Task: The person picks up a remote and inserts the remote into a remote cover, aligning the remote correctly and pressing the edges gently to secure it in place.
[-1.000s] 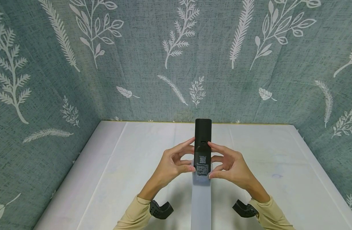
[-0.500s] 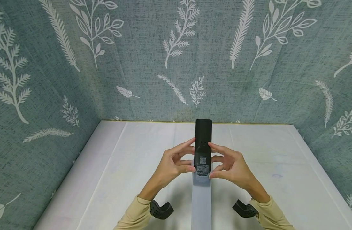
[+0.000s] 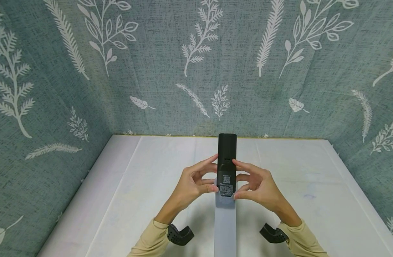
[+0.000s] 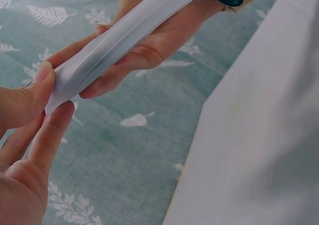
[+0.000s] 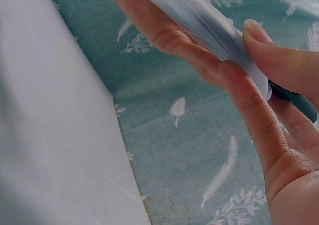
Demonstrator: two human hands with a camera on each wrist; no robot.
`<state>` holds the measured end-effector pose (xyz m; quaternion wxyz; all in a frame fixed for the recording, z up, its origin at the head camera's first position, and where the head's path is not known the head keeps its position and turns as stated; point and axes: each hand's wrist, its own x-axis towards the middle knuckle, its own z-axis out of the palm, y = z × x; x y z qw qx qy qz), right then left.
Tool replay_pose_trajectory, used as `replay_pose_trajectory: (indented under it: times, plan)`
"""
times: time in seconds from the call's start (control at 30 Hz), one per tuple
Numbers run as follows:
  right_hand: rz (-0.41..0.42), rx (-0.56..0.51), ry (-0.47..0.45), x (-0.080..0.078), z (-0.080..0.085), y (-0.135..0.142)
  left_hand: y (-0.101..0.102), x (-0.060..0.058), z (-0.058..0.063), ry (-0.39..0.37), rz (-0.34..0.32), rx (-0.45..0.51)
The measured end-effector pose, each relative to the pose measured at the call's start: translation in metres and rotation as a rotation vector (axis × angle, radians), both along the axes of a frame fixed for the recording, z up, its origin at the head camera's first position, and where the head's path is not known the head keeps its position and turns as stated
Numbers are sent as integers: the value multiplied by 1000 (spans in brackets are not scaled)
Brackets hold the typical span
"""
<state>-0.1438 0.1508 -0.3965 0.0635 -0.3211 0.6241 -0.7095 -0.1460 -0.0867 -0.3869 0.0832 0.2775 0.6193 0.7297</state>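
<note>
A black remote control [image 3: 226, 148] is held back side up, its printed label and code facing the head camera. Its near end sits in the mouth of a long translucent sleeve [image 3: 225, 228] that runs toward the person. My left hand [image 3: 196, 182] pinches the sleeve's mouth on the left, with the index fingertip at the remote's side. On the right, my right hand [image 3: 255, 182] grips in mirror fashion, thumb at the sleeve's rim and index finger on the remote. In the right wrist view, the dark end of the remote [image 5: 304, 105] sticks out past the sleeve [image 5: 214, 33].
Below the hands is a white-covered table [image 3: 145, 200]. Green-grey leaf-patterned cloth [image 3: 164, 57] walls it in at the back and both sides. A black wrist device [image 3: 179, 235] is worn at the left wrist, another [image 3: 273, 233] at the right.
</note>
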Motion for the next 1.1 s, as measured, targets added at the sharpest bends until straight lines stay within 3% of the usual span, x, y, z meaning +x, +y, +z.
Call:
replay_pose_trajectory:
  times: [0.4, 1.1]
  plan:
    - [30, -28, 55, -2, -2, 0, 0, 0, 0, 7, -2, 8]
    - [27, -27, 37, -3, -3, 0, 0, 0, -2, 6, -2, 17]
